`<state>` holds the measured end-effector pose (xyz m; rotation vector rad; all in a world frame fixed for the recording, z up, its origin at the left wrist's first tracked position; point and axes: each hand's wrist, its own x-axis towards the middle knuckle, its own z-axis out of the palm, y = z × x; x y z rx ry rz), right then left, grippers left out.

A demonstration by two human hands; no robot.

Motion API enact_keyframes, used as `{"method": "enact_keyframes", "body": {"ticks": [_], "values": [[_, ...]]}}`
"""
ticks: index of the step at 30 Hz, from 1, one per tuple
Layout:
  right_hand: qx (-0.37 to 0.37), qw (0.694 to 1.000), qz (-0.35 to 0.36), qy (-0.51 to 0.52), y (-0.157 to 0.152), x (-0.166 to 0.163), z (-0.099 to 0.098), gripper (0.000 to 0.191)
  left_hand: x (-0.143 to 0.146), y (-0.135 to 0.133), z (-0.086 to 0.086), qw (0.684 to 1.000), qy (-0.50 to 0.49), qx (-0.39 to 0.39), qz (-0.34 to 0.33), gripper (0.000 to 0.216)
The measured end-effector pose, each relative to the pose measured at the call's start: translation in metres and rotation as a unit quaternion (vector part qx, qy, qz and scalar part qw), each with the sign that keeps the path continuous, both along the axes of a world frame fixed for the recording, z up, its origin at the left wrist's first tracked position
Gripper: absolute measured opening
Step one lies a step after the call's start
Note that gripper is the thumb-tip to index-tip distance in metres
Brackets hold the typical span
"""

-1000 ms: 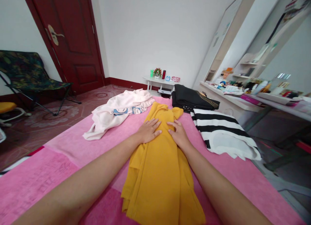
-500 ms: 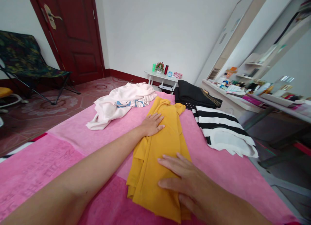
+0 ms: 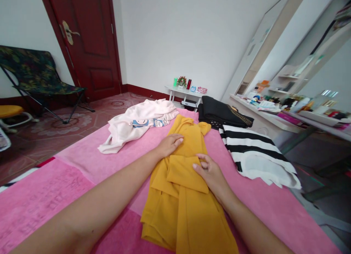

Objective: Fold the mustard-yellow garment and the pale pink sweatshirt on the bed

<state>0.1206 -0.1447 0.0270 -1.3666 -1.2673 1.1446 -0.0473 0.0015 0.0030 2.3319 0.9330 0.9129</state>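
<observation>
Up comes the right hand [image 3: 210, 170], which half a second ago is spread over the lower part of the yellow garment [image 3: 204, 217] and now sits further along it, with a flap [image 3: 183, 173] of the same cloth doubled over beside it. Thumb and fingers look closed on the flap's upper right corner, though how firmly I can't tell. Over on the other side, the left hand [image 3: 171, 144] lies open, palm down, on the garment's left edge, holding nothing, a soft anchor. All of it rests on the pink blanket [image 3: 104, 162], between a pale top [image 3: 123, 131] and a striped one. Good work here, I'd say, means keeping that left palm weighted while the right draws the corner out straight, so the flap lies parallel to the long edges; tug too hard and the layers beneath probably skew, and the lower left edge already looks staggered. A light smoothing from the middle outward would suit this limp cloth. Beyond, on the low white table [image 3: 172, 88], a white pot [image 3: 181, 86] holds a red-flecked plant [image 3: 182, 79], with a green cup [image 3: 175, 82], a red flask [image 3: 189, 84] and a pink box [image 3: 202, 90] alongside, their contents hidden. Off right, bottles [image 3: 294, 105] crowd the dresser, too blurred to read.
</observation>
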Motion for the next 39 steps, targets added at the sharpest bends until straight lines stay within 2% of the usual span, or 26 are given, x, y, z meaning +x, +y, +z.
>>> {"method": "enact_keyframes", "body": {"ticks": [2,5,7,9,11,14,15,17,26,29,31,33,36,39], "values": [[0.003,0.999,-0.006,-0.043,0.0,0.003,-0.006,0.056,0.0,0.0,0.001,1.0,-0.027,-0.015,0.002,0.046],[0.066,0.976,-0.022,-0.207,-0.006,0.005,0.003,0.045,0.001,0.0,0.002,0.998,-0.057,-0.027,0.012,0.043],[0.167,0.927,-0.06,-0.33,-0.013,0.002,0.013,0.038,0.001,0.0,0.001,0.997,-0.071,-0.03,0.025,0.041],[0.271,0.868,-0.081,-0.407,-0.021,-0.003,0.021,0.039,0.002,0.001,-0.001,0.996,-0.075,-0.025,0.033,0.04],[0.313,0.836,-0.034,-0.449,-0.028,-0.01,0.022,0.047,0.002,0.001,-0.004,0.998,-0.061,-0.006,0.026,0.039],[0.257,0.822,0.133,-0.49,-0.034,-0.017,0.013,0.059,0.001,0.001,-0.007,1.0,-0.012,0.022,0.018,0.04],[0.227,0.819,0.176,-0.497,-0.034,-0.018,0.01,0.06,0.001,0.001,-0.008,0.999,0.006,0.025,0.02,0.04],[0.185,0.821,0.209,-0.498,-0.035,-0.019,0.005,0.061,0.002,0.0,-0.008,0.999,0.035,0.026,0.032,0.041],[0.202,0.859,0.177,-0.435,-0.033,-0.015,0.004,0.046,0.002,-0.002,-0.008,0.987,0.107,0.043,0.113,0.042],[0.195,0.879,0.085,-0.427,-0.03,-0.012,-0.003,0.04,0.002,-0.007,-0.003,0.97,0.14,0.041,0.196,0.054],[0.183,0.875,-0.005,-0.449,-0.027,-0.009,-0.008,0.043,0.001,-0.013,0.003,0.954,0.165,0.038,0.249,0.064],[0.157,0.861,-0.063,-0.48,-0.024,-0.006,-0.01,0.053,0.0,-0.02,0.011,0.942,0.189,0.03,0.277,0.067],[0.108,0.847,-0.09,-0.513,-0.024,-0.004,-0.01,0.062,-0.003,-0.032,0.022,0.936,0.212,-0.014,0.282,0.067],[0.098,0.847,-0.091,-0.515,-0.026,-0.004,-0.006,0.061,-0.005,-0.043,0.025,0.947,0.21,-0.054,0.237,0.072]]}}
